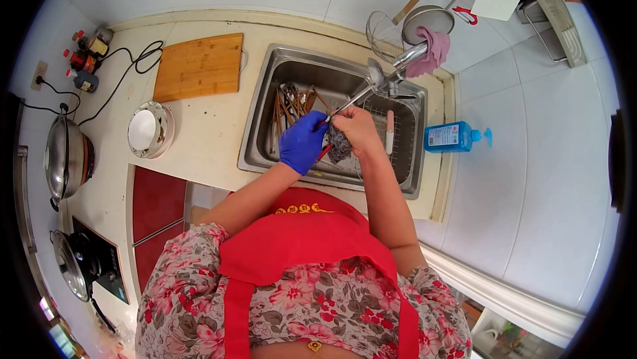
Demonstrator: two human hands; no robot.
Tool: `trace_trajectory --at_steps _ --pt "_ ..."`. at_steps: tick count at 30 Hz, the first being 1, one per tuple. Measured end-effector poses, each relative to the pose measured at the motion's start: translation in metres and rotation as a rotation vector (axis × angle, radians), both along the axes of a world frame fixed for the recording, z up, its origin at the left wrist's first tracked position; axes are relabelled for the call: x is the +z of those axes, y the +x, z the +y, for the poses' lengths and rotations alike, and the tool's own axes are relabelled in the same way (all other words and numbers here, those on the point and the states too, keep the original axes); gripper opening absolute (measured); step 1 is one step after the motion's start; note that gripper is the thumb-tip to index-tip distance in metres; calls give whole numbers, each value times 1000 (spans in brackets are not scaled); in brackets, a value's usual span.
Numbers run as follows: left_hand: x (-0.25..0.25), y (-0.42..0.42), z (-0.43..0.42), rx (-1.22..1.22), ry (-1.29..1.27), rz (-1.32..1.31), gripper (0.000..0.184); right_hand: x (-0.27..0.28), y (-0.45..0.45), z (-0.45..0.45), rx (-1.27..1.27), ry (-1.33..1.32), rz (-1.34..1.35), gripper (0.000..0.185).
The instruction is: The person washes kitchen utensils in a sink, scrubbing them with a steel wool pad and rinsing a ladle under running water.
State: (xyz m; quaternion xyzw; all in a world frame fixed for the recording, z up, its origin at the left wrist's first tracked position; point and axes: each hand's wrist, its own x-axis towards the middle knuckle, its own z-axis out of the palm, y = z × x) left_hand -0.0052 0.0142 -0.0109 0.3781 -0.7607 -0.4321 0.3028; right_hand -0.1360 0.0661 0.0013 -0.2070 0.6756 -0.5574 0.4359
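Observation:
Over the steel sink [267, 73], my left hand [303, 142], in a blue glove, is closed round the red handle of a long metal ladle [361, 95]. The ladle's bowl points up toward the faucet [408, 57]. My bare right hand [359, 130] is closed beside it, gripping a dark grey scouring pad [339, 145] against the handle. Chopsticks and other utensils [289, 103] lie in the sink left of my hands. A wire rack [400, 130] stands at the sink's right side.
A cutting board [200, 67] and stacked bowls [148, 130] sit left of the sink. To the right stands a blue soap bottle [451, 137]. Strainers [428, 24] and a pink cloth [431, 54] hang near the faucet. Bottles [85, 62] and a lidded pan [64, 156] are far left.

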Motion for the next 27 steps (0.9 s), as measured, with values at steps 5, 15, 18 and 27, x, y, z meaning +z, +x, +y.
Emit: trace_trajectory --at_steps 5,15,18,27 --pt "2 2 -2 -10 -70 -2 14 -6 -2 0 -16 13 -202 8" --pt "-6 -2 -5 10 206 124 14 6 -3 5 24 -47 -407 15" --pt "-4 -2 -4 18 172 82 14 3 -4 3 20 -39 -395 14" --pt "-6 2 0 0 -47 28 10 -9 -1 2 -33 38 -378 7"
